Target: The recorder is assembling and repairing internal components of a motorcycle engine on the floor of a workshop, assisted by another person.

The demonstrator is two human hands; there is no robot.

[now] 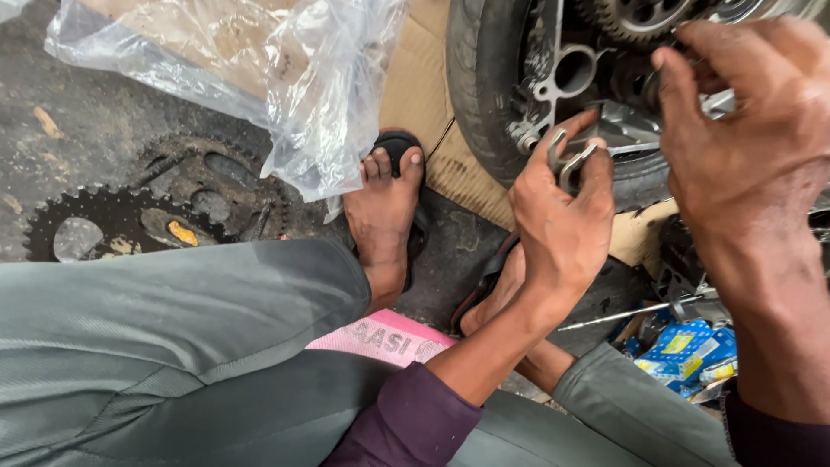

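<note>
My left hand (560,227) holds a small open-ended metal spanner (571,157), its jaws pointing up toward the wheel hub. My right hand (742,130) reaches onto the metal hub (577,73) of a motorcycle wheel, fingers curled against a part near the sprocket (635,15); what the fingertips pinch is hidden. The black tyre (474,82) rests on cardboard (437,104).
Two worn black sprockets (121,220) lie on the dirty ground at left, under a clear plastic bag (285,78). My sandalled foot (386,216) is in the middle. A pink cloth (389,339), a thin metal rod (609,318) and blue packets (687,346) lie near my legs.
</note>
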